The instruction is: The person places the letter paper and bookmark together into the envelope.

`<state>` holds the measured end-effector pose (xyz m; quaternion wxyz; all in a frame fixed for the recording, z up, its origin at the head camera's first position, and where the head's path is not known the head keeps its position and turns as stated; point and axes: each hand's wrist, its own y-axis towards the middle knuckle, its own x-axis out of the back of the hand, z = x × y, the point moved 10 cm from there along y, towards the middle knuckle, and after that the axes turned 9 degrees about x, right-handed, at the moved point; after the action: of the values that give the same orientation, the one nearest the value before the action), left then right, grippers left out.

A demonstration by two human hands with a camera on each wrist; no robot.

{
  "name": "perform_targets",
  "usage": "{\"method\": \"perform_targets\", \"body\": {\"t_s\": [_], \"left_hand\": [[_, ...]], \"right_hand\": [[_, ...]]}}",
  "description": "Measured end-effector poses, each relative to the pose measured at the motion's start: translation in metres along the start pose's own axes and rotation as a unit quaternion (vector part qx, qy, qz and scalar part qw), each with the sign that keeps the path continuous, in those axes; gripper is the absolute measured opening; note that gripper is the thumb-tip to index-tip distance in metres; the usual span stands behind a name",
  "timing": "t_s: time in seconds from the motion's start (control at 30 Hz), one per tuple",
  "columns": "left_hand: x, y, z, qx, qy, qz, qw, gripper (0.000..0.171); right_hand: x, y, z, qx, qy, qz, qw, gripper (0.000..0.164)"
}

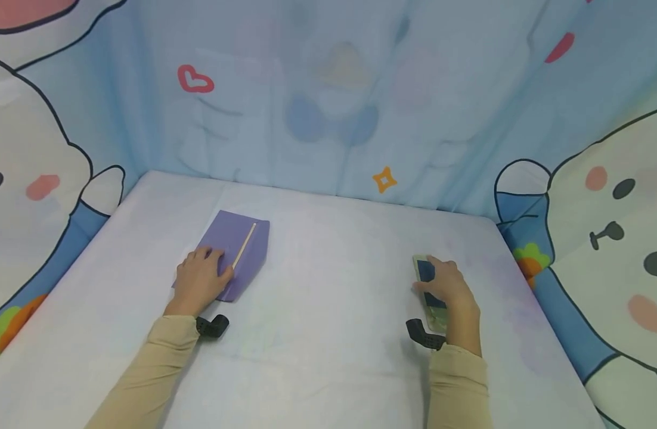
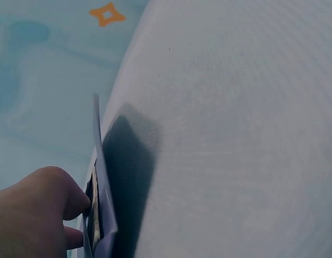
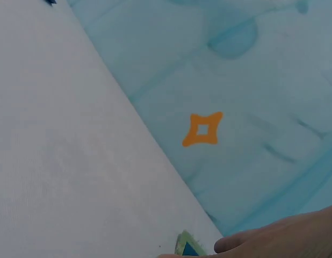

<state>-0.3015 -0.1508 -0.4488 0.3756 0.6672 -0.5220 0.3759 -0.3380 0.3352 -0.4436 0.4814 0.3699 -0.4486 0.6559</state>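
A flat purple paper envelope (image 1: 256,250) with a pale strip along it lies at the left of the table. My left hand (image 1: 198,280) holds it near its lower left part, fingers bent over it. In the left wrist view the left hand (image 2: 40,207) pinches the envelope (image 2: 105,207), which stands open a little along its edge. To the right, my right hand (image 1: 451,286) grips a flat rectangular piece (image 1: 433,301) with a pale green border and a dark blue panel, thumb and fingers at its edges. The right wrist view shows only its corner (image 3: 183,241) beside the right hand (image 3: 279,242).
A white cloth covers the table (image 1: 328,333). Behind it hangs a light blue curtain (image 1: 328,107) printed with cartoon figures, a heart and an orange star. A black wrist camera mount (image 1: 213,326) sits at the left wrist, another mount (image 1: 425,335) at the right.
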Motion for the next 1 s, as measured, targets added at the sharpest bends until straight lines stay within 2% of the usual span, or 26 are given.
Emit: {"method": "perform_targets", "body": {"t_s": [0.17, 0.4, 0.67, 1.0], "left_hand": [[0.002, 0.004, -0.005, -0.007, 0.001, -0.001, 1.0000, 0.050], [-0.002, 0.010, -0.011, -0.013, 0.005, 0.007, 0.9999, 0.050], [0.000, 0.009, -0.006, -0.011, 0.008, -0.002, 0.9999, 0.050], [-0.005, 0.006, 0.005, 0.006, 0.005, 0.000, 1.0000, 0.050]], "right_hand": [[-0.003, -0.003, -0.020, -0.036, 0.010, 0.018, 0.999, 0.091], [-0.004, -0.011, -0.034, -0.054, 0.020, 0.013, 0.998, 0.093], [-0.010, -0.006, -0.033, -0.055, 0.033, 0.020, 0.998, 0.096], [-0.012, 0.003, -0.022, -0.024, 0.037, 0.037, 0.998, 0.095]]}}
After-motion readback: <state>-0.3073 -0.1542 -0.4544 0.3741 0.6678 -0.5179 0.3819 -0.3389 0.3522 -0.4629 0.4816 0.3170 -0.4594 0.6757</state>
